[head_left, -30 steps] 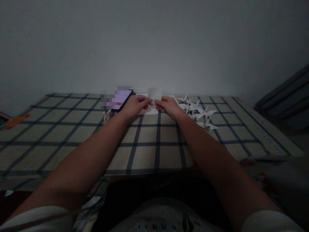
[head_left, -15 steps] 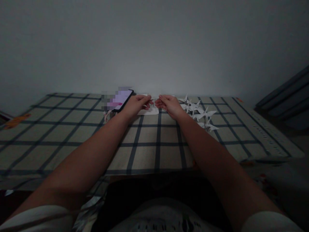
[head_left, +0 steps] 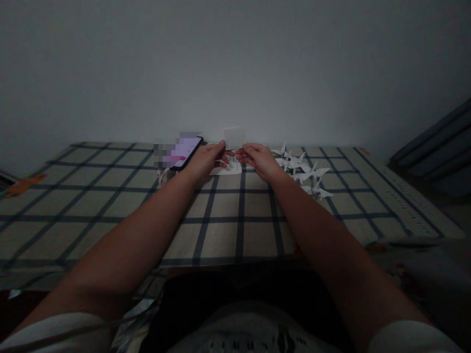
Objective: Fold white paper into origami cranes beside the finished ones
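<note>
A small white sheet of paper (head_left: 234, 137) stands raised between my hands, its face turned toward me. My left hand (head_left: 210, 158) pinches its lower left corner between thumb and forefinger, the other fingers curled loosely below. At the lower right corner, my right hand (head_left: 256, 159) grips the same sheet, thumb against fingers. Beneath the hands, more white paper (head_left: 228, 169) lies on the cloth, partly covered by my left hand. Just right of my right hand sit several folded white paper cranes (head_left: 301, 169); my wrist hides some of them.
A phone with a lit screen (head_left: 187, 151) lies left of my left hand, partly pixelated, with a pale cord-like thing (head_left: 162, 177) beside it. A checked tablecloth (head_left: 221, 235) covers the table, whose far edge meets a grey wall (head_left: 235, 63).
The sheet between my hands has turned up from nearly edge-on, so its face now shows above my fingertips. My left fingertips shifted slightly left; my right hand hardly moved.
</note>
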{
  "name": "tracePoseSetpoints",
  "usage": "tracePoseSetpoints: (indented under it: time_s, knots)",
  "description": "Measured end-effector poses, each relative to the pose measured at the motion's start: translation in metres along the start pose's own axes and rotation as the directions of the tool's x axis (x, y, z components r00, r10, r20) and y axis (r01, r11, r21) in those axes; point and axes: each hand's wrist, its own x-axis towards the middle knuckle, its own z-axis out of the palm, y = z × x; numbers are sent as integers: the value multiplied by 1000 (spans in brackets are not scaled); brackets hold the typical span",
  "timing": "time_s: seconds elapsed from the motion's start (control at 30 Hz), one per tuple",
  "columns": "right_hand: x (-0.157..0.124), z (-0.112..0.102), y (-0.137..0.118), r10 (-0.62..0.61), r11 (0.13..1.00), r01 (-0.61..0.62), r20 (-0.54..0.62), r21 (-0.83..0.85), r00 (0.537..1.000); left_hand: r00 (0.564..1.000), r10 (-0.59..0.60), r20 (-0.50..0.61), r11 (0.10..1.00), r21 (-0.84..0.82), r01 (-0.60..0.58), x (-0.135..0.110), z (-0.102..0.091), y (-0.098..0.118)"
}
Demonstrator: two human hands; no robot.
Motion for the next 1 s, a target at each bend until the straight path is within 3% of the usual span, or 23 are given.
tracePoseSetpoints:
  time_s: [0.3, 0.4, 0.53, 0.83, 1.0]
  knots:
    - [-3, 3, -5, -7, 999, 5, 62, 35, 998, 999, 46, -22, 993, 114, -43, 2, -5, -5]
    - [1, 3, -2, 0, 999, 0, 12, 51, 1000, 993, 78, -84, 988, 138, -66, 5, -7, -9]
    - [4, 2, 3, 54, 998, -55, -63, -18, 997, 985, 109, -136, 984, 153, -88, 8, -8, -9]
    - [0, 1, 3, -10, 976, 15, 23, -218, 1000, 967, 58, -246, 997, 67, -43, 10, -5, -11]
    - [2, -2, 7, -39, 954, 45, 25, -295, 999, 991, -5, -132, 1000, -25, 1, 5, 0, -7]
